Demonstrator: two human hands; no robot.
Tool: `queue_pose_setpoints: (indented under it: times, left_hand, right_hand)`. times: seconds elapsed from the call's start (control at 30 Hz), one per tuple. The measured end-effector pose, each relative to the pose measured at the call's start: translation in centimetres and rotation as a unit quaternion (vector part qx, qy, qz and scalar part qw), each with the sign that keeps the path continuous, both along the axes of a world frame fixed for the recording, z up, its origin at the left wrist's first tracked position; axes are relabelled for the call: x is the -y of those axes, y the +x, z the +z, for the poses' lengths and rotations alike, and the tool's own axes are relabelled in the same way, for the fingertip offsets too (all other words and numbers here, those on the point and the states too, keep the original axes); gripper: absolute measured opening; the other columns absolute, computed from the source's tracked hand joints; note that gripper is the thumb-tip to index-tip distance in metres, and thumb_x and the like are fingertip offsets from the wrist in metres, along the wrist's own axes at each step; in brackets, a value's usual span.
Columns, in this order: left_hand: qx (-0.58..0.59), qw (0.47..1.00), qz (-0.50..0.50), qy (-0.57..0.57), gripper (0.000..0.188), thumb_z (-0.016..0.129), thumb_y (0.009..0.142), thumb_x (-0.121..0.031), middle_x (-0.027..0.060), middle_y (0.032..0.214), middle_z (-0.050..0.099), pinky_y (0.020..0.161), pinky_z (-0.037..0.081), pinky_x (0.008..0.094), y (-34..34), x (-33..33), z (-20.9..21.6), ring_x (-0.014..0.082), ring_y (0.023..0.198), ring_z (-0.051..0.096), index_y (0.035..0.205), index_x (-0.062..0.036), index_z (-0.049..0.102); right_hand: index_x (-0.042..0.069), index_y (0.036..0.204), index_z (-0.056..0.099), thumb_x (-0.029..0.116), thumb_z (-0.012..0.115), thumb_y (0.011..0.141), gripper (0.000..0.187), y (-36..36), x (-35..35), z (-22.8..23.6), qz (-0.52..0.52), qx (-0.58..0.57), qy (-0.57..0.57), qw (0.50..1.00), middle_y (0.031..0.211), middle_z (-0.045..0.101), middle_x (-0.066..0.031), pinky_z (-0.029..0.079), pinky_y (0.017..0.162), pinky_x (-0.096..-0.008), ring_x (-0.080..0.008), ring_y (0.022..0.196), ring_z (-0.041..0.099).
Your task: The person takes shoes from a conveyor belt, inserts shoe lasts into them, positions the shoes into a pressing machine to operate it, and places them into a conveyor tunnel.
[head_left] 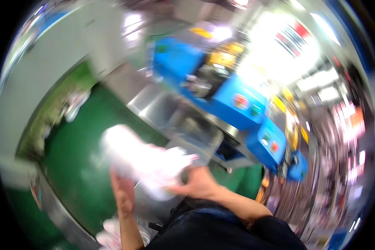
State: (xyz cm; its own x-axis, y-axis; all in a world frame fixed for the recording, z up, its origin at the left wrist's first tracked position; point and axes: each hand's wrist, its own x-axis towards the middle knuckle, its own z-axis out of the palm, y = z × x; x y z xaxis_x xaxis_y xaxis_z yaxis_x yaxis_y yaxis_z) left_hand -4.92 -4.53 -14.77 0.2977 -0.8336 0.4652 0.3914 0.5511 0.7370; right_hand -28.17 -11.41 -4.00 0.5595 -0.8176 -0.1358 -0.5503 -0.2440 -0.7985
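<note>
A bright white-and-pink shoe (pixel 143 156) is held out in front of my body, badly smeared by motion and glare. My right hand (pixel 198 183) grips its near right end, thumb and fingers around it. Against its left underside rests my left hand (pixel 123 192), fingers pointing up along it and partly hidden. Fine details of the shoe, such as laces or seams, cannot be made out.
Blue machines (pixel 239 102) with red and green buttons line the right side. A metal tray (pixel 196 133) juts out before them. More pink-and-white shoes (pixel 110 235) sit at lower left, near a metal edge. A pale shoe-like item (pixel 76 106) lies farther off by the green floor (pixel 71 158).
</note>
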Motion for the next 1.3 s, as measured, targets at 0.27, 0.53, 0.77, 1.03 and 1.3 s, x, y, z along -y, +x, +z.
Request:
queue_pose_setpoints:
  times: [0.27, 0.53, 0.77, 1.03, 1.3]
  left_hand:
    - [-0.101, 0.953, -0.223, 0.179, 0.080, 0.067, 0.077, -0.025, 0.0171, 0.124, 0.048, 0.098, 0.043, 0.0428, -18.8, 0.1, 15.1, 0.0280, 0.113, 0.051, 0.141, 0.0003, 0.027]
    - [0.078, 0.923, -0.263, 0.269, 0.052, 0.056, 0.090, -0.004, 0.0184, 0.141, 0.038, 0.109, 0.029, 0.0392, -41.6, -2.3, 8.8, 0.0277, 0.133, 0.034, 0.135, 0.0044, 0.032]
    - [0.398, 0.812, -0.346, 0.248, 0.084, 0.070, 0.082, -0.027, 0.0248, 0.148, 0.021, 0.112, 0.023, 0.0392, -64.1, 15.6, 15.3, 0.0329, 0.138, 0.024, 0.141, 0.0041, 0.019]
    - [0.583, 0.802, -0.063, 0.113, 0.070, 0.059, 0.081, -0.028, 0.0330, 0.120, 0.045, 0.096, 0.043, 0.0426, -84.6, 31.3, 6.0, 0.0437, 0.110, 0.050, 0.131, 0.0108, 0.029]
    - [0.455, 0.720, -0.423, 0.309, 0.033, 0.071, 0.075, -0.012, 0.0099, 0.097, 0.062, 0.074, 0.051, 0.0316, -78.1, 33.1, 18.5, 0.0175, 0.090, 0.062, 0.104, -0.0028, 0.059]
  right_hand:
    - [0.000, 0.128, 0.046, 0.028, 0.065, 0.086, 0.054, -11.7, -5.3, 2.9, 0.032, 0.428, -0.007, 0.903, 0.121, 0.055, -0.0151, 0.040, 0.097, -0.0340, -0.0234, 0.111, 0.052]
    - [0.003, 0.127, 0.051, 0.024, 0.055, 0.094, 0.040, -39.2, -12.8, -2.1, -0.427, 0.448, 0.162, 0.769, 0.109, 0.052, -0.0028, 0.040, 0.087, -0.0302, -0.0118, 0.097, 0.048]
    - [0.000, 0.134, 0.036, 0.021, 0.059, 0.090, 0.054, -58.5, -12.6, 3.1, -0.482, 0.507, 0.037, 0.714, 0.126, 0.051, -0.0105, 0.045, 0.095, -0.0360, -0.0218, 0.111, 0.054]
    - [-0.003, 0.133, 0.035, 0.027, 0.064, 0.082, 0.066, -61.9, -16.9, 1.1, -0.583, 0.443, -0.073, 0.677, 0.129, 0.045, -0.0099, 0.033, 0.103, -0.0374, -0.0205, 0.115, 0.047]
    - [-0.004, 0.131, 0.040, 0.017, 0.059, 0.083, 0.056, -62.9, -17.5, 1.0, -0.585, 0.351, -0.016, 0.731, 0.125, 0.050, -0.0110, 0.036, 0.099, -0.0327, -0.0180, 0.113, 0.049]
